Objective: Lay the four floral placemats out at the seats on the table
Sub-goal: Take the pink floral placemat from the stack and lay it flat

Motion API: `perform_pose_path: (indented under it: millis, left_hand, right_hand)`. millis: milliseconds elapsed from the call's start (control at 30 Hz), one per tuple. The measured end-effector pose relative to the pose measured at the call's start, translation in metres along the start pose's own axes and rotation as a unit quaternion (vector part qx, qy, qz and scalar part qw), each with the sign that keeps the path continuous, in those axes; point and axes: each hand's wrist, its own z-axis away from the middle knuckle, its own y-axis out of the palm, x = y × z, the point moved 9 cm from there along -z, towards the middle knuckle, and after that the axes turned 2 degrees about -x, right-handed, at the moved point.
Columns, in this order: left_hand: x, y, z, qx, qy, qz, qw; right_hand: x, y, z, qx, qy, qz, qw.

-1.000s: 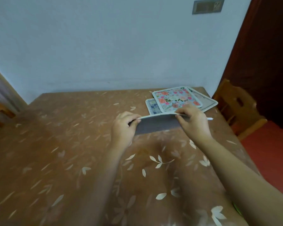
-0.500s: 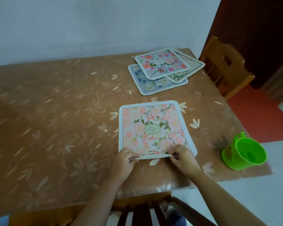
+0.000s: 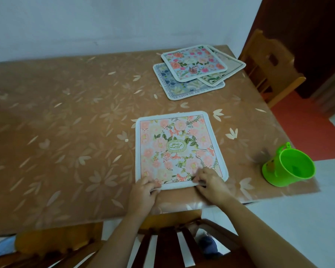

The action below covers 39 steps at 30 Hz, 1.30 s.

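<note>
Soft, even daylight fills the scene, fairly dim, with no hard glare. The green cup point(image 3: 290, 167) casts a small blurred shadow to its left on the table point(image 3: 66, 132), whose glossy cover shines faintly at the near edge. Print on the pink placemat point(image 3: 179, 149) is clear; the left hand point(image 3: 143, 192) and right hand point(image 3: 211, 184) look slightly smeared. Straight edges bow toward the borders.

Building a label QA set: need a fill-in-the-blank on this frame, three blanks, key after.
The left hand and right hand pinch one placemat by its ____ edge.
The stack at the far right holds ____ placemats.
The cup is ____.
Missing: near; three; green.
</note>
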Motion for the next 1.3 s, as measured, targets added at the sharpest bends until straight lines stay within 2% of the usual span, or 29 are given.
perform_pose_path:
  millis: [200,500,767,933,1300]
  left_hand:
    - [-0.01,0.001,0.005,-0.029,0.037,-0.032,0.998]
    - [-0.031,0.021,0.0,-0.014,0.057,-0.029,0.998]
    - [-0.06,0.016,-0.008,-0.04,0.1,0.032,0.994]
    - [-0.043,-0.002,-0.018,-0.065,0.038,0.072,0.995]
    - [-0.004,-0.045,-0.017,-0.097,-0.05,0.145,0.983]
  right_hand:
    - [-0.002,-0.001,0.003,-0.025,0.013,0.012,1.0]
    - [0.0,-0.008,0.004,-0.054,0.019,0.0,0.998]
    - [0.018,-0.021,0.0,-0.092,-0.012,-0.021,0.995]
    - [0.033,-0.026,-0.003,-0.083,-0.035,-0.002,0.996]
    - [0.066,-0.057,0.007,-0.136,-0.113,0.003,0.984]
